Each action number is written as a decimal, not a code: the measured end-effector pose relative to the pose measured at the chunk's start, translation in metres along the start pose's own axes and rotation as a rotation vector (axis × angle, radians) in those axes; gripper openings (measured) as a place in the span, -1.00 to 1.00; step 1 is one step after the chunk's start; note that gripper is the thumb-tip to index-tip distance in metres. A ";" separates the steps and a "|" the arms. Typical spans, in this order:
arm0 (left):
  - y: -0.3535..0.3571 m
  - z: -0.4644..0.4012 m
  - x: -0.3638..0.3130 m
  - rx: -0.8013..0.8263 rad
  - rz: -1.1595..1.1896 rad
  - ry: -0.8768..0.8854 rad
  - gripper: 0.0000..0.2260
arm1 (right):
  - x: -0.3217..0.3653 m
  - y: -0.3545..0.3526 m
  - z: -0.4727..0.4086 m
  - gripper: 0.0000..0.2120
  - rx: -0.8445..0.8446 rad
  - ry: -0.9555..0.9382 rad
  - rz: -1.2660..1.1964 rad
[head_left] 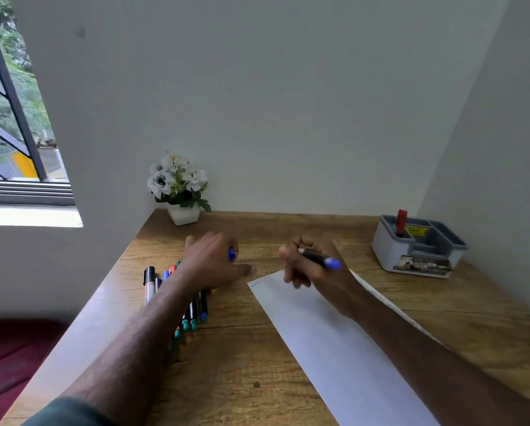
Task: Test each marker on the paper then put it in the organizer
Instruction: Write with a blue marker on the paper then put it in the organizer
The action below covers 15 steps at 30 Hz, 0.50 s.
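Inside organizer [390, 253], red marker [401, 222] upright.

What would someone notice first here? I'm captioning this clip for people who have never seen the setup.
The two hands at the middle of the wooden desk: the right hand holds a blue-ended marker over the white paper, and the left hand pinches a blue cap. Under the left forearm lies a row of markers. Far right stands a grey organizer with one red marker; a white flower pot sits in the back corner.

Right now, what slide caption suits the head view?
Right hand holds uncapped blue marker above the paper; left hand holds its cap.
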State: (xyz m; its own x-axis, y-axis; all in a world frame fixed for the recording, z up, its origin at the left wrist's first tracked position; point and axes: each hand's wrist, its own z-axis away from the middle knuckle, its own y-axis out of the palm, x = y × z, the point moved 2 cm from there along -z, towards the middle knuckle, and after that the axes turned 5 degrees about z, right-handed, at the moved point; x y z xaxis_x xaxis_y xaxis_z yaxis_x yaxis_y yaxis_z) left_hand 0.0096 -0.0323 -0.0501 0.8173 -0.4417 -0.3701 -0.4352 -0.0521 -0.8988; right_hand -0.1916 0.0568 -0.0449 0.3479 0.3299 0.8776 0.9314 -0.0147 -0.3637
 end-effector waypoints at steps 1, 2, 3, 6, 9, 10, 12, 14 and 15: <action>0.000 0.000 -0.001 0.025 -0.011 -0.005 -0.58 | -0.001 0.003 0.000 -0.61 -0.011 0.046 0.032; 0.002 0.000 -0.001 0.054 -0.023 -0.008 -0.57 | -0.003 0.005 -0.001 -0.53 -0.010 0.097 0.045; 0.003 0.000 -0.001 0.087 -0.037 -0.010 -0.56 | -0.006 0.007 -0.001 -0.50 -0.001 0.130 0.072; 0.007 -0.002 -0.002 0.156 -0.063 -0.017 -0.58 | -0.012 0.011 -0.003 -0.60 -0.007 0.073 0.207; 0.010 -0.005 0.001 0.159 -0.038 -0.025 -0.57 | -0.018 0.010 0.000 -0.82 -0.015 -0.011 0.282; 0.011 -0.006 0.002 0.161 -0.029 -0.028 -0.56 | -0.020 0.009 0.002 -0.88 0.013 -0.034 0.302; 0.012 -0.007 0.004 0.167 -0.018 -0.033 -0.55 | -0.021 0.007 0.003 -0.89 0.054 -0.034 0.336; 0.012 -0.009 0.003 0.168 -0.011 -0.037 -0.54 | -0.022 0.007 -0.005 -0.86 -0.002 0.029 0.364; 0.012 -0.010 0.003 0.170 -0.010 -0.036 -0.54 | -0.021 0.009 -0.010 -0.86 -0.045 0.065 0.342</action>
State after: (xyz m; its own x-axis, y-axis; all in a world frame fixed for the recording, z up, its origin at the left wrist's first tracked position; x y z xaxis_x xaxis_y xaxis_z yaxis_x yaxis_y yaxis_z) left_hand 0.0029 -0.0428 -0.0596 0.8357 -0.4089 -0.3667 -0.3594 0.0978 -0.9280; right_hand -0.1894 0.0401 -0.0638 0.6453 0.2379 0.7260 0.7631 -0.1562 -0.6271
